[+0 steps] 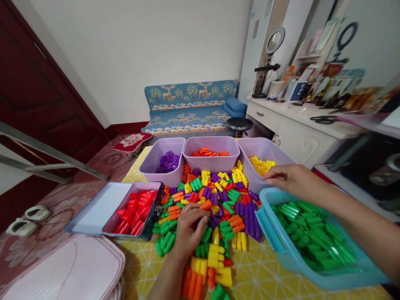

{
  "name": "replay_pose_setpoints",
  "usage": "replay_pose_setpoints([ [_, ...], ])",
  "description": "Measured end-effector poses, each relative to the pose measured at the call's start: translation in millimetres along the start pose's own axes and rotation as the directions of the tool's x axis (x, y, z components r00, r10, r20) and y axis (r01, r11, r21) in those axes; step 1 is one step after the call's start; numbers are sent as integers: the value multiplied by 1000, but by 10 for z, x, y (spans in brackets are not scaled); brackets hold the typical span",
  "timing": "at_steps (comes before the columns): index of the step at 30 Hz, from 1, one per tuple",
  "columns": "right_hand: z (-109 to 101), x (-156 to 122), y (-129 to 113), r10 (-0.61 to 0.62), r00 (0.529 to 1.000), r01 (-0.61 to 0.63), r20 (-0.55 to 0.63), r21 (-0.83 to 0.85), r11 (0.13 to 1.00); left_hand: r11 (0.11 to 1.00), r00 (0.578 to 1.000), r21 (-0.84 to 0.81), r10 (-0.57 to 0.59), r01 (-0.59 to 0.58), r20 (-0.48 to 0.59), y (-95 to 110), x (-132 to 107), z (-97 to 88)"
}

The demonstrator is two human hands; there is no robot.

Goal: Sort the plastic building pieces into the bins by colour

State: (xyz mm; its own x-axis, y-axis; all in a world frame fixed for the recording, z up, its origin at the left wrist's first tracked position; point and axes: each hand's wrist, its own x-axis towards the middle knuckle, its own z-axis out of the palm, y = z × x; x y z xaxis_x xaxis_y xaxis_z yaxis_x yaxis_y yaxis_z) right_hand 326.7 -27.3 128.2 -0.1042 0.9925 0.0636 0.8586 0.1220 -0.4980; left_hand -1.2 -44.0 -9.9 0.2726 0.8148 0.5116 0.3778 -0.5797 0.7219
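Note:
A mixed heap of plastic building blocks (pixel 218 198) in purple, yellow, green, orange and red lies on the table. My left hand (pixel 189 229) rests over the heap, its fingers bent and thumb apart, fingertips beside an orange block (pixel 206 205). At the near wall of the lilac bin (pixel 254 177) on the right, which contains yellow blocks (pixel 261 166), is my right hand (pixel 292 179). Its fingers are pinched together; a bit of red shows at them, too small to name. The right forearm crosses above the turquoise bin (pixel 271 237) of green blocks (pixel 315 233).
Another lilac bin (pixel 146 166) contains purple blocks, and the middle lilac bin (pixel 215 162) contains orange ones. Red blocks fill an open tin (pixel 108 231) on the left. Pale pink lids (pixel 62 271) are stacked at the front left. A round black stool (pixel 239 123) stands behind the table.

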Motion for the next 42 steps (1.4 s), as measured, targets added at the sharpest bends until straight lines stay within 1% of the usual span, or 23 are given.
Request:
replay_pose_setpoints([
  [1, -69, 155, 178, 45, 999, -45, -6, -26, 999, 1000, 1000, 0, 0, 0, 0, -5, -2, 2],
  [2, -127, 286, 333, 77, 997, -76, 12, -46, 996, 1000, 1000, 1, -1, 1, 1, -9, -4, 5],
  [3, -172, 389, 460, 107, 994, -105, 29, -69, 992, 1000, 1000, 4, -1, 1, -1, -13, -6, 7],
  [5, -217, 515, 638, 140, 988, -131, 71, -115, 985, 1000, 1000, 18, 2, -1, -13, -9, -4, 11],
  [7, -207, 563, 748, 161, 983, -149, 84, -138, 979, 999, 1000, 51, 4, -3, -21, 25, 25, 9],
  [9, -166, 582, 833, 179, 981, -166, 76, -152, 974, 995, 1000, 100, 7, -7, -5, 105, 105, 4],
  [11, -122, 605, 909, 189, 980, -176, 67, -167, 970, 989, 999, 145, 23, -29, 42, 229, 253, 11],
  [13, -93, 638, 971, 188, 980, -173, 66, -180, 968, 982, 992, 163, 78, -93, 96, 378, 470, 59],
  [16, -73, 671, 1012, 180, 981, -165, 69, -190, 968, 971, 975, 158, 156, -182, 160, 590, 864, 255],
  [18, -65, 662, 1007, 168, 983, -153, 68, -186, 970, 955, 946, 140, 222, -260, 236, 689, 1111, 466],
  [20, -62, 629, 992, 150, 987, -136, 65, -179, 974, 945, 910, 123, 249, -303, 330, 740, 1302, 702],
  [23, -83, 566, 980, 131, 991, -124, 27, -170, 978, 930, 850, 125, 254, -346, 461, 731, 1445, 999],
  [25, -119, 540, 972, 129, 991, -135, -44, -169, 976, 933, 839, 146, 218, -329, 499, 695, 1460, 1118],
  [27, -158, 545, 933, 123, 984, -144, -133, -166, 976, 936, 846, 164, 194, -311, 496, 662, 1444, 1175],
  [28, -173, 563, 892, 108, 980, -132, -167, -136, 982, 935, 851, 169, 194, -311, 488, 650, 1435, 1186],
  [30, -183, 631, 752, 61, 979, -63, -194, -7, 998, 928, 852, 180, 205, -325, 482, 640, 1428, 1189],
  [32, -159, 739, 541, 1, 987, 28, -163, 175, 984, 919, 846, 194, 213, -343, 489, 641, 1437, 1181],
  [34, -100, 877, 292, -26, 995, 51, -94, 274, 960, 912, 839, 202, 218, -357, 499, 645, 1453, 1176],
  [36, -10, 1036, 54, -49, 995, 75, -86, 333, 940, 910, 836, 205, 219, -362, 503, 643, 1465, 1177],
  [37, 45, 1118, -47, -40, 995, 71, -95, 348, 935, 910, 836, 206, 216, -359, 504, 640, 1468, 1180],
  [39, 169, 1281, -205, 39, 989, 19, -143, 384, 923, 913, 838, 217, 196, -345, 509, 634, 1470, 1188],
  [42, 365, 1489, -360, 96, 976, -6, -193, 421, 907, 912, 827, 245, 154, -330, 540, 630, 1478, 1194],
])
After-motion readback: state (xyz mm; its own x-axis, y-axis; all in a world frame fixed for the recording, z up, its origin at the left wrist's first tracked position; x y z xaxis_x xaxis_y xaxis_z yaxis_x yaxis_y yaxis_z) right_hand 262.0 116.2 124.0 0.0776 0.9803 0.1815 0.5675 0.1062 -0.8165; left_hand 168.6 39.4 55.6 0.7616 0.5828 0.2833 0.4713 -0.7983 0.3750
